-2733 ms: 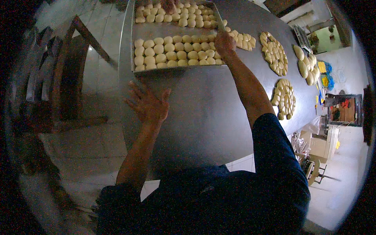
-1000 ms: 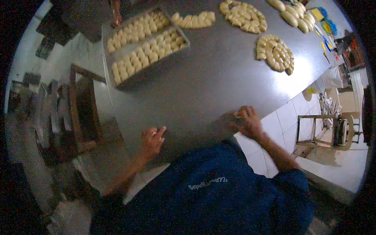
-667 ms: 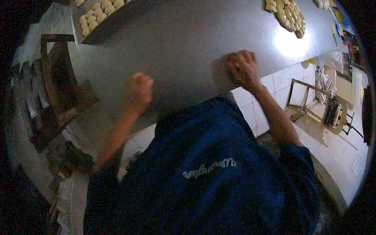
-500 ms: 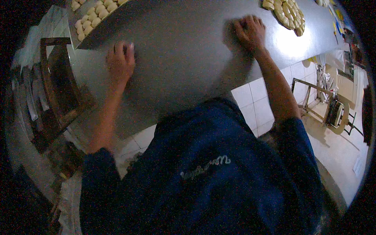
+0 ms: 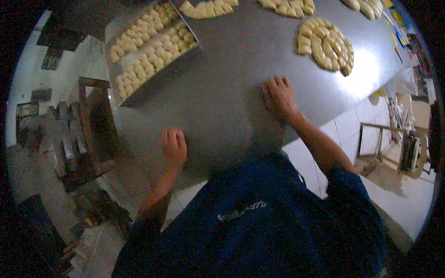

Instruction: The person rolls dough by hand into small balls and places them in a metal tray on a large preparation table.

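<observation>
On the grey steel counter [image 5: 232,60], both hands are laid flat, fingers spread, holding nothing: left hand [image 5: 174,146] near the edge, right hand [image 5: 279,97] further in. The metal tray of pale dough pieces [image 5: 148,46] sits well apart, so a reach forward and left is judged necessary.

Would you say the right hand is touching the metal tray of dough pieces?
Apart. The head view shows the right hand flat on bare table, well clear of the tray.

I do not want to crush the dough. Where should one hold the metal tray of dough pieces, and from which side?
Probably the metal tray by its raised near rim, coming from the person's side. That wall faces both hands, bare, with open table before it, while dough pieces fill the inside.
</observation>
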`<state>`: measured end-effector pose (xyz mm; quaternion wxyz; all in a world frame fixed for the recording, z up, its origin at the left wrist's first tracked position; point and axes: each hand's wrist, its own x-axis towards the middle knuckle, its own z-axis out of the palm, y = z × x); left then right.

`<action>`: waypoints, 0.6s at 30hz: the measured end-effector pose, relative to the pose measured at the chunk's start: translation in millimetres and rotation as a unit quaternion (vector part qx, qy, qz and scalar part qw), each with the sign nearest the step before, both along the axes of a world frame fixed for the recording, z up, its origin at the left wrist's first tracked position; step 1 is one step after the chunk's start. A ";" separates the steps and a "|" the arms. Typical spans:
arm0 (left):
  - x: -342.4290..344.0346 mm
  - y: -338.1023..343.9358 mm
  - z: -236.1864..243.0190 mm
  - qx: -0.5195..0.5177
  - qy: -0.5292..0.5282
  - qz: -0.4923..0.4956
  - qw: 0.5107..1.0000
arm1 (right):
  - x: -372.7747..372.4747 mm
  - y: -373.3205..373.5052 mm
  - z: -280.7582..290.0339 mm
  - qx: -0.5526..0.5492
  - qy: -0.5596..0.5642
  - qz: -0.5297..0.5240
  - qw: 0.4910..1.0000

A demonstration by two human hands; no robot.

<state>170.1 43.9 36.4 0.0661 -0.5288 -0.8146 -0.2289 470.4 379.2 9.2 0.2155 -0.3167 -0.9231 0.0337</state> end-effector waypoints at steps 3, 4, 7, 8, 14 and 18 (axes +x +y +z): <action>-45.4 -50.5 -12.3 0.007 -0.010 0.008 1.000 | 13.3 35.7 22.1 -0.039 -0.032 -0.035 0.998; -58.0 -38.9 -16.8 0.007 0.039 0.028 0.999 | 6.0 42.0 25.6 -0.060 -0.055 -0.069 0.994; -71.6 15.6 -22.7 -0.012 0.078 0.090 0.993 | -52.3 67.7 32.5 -0.040 -0.049 -0.095 0.994; -46.1 39.0 -20.5 -0.020 0.026 0.105 0.994 | -52.4 70.8 19.1 -0.029 -0.039 -0.095 0.994; -68.1 -61.4 -24.3 -0.097 0.087 0.037 0.991 | -3.7 59.7 14.8 0.057 0.038 0.012 0.998; -67.0 46.3 -6.8 0.008 -0.001 0.113 0.994 | -53.3 76.0 38.4 -0.020 0.010 -0.142 0.990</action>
